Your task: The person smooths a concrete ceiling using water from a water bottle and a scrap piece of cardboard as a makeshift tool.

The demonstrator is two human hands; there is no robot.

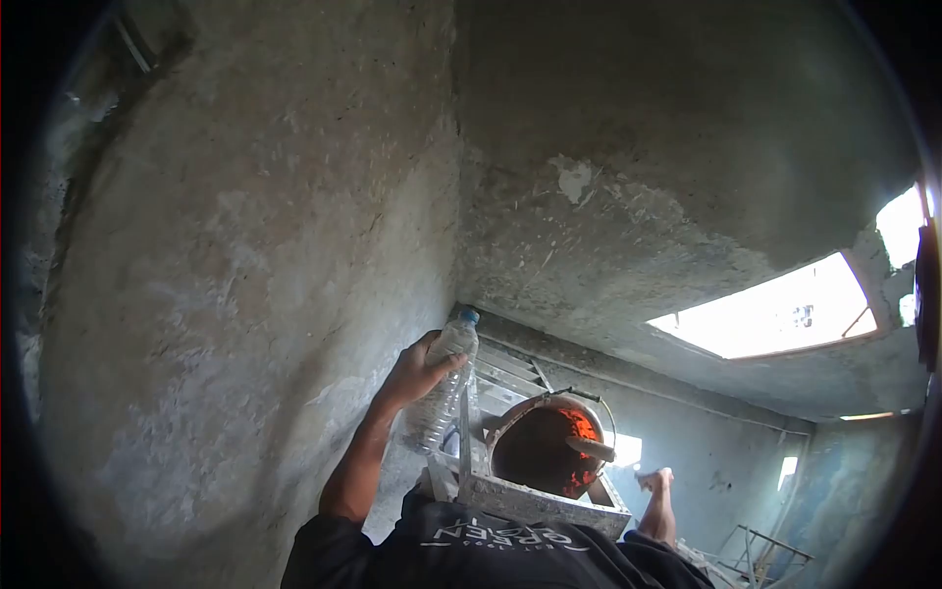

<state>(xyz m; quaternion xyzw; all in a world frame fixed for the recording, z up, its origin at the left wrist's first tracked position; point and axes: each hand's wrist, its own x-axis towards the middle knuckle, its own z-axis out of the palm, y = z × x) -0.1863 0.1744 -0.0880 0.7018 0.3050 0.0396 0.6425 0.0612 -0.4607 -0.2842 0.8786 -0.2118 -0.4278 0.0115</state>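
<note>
My left hand (424,371) is wrapped round the upper part of a clear plastic bottle (446,393) with a blue cap. The bottle stands nearly upright, tilted a little, beside the wall. To its right is a bucket (500,424) with a wire handle, orange inside and coated with dark grey material. A tool's wooden handle (592,450) sticks out over the bucket's rim. Lower and to the right, my right hand (655,480) hangs away from the bucket, its fingers curled with nothing visible in them.
The bucket rests on a rough wooden frame (549,503) close in front of my body. A plastered wall (265,255) rises at the left. Bright openings (785,309) show at the right, and a metal frame (760,555) stands low at the right.
</note>
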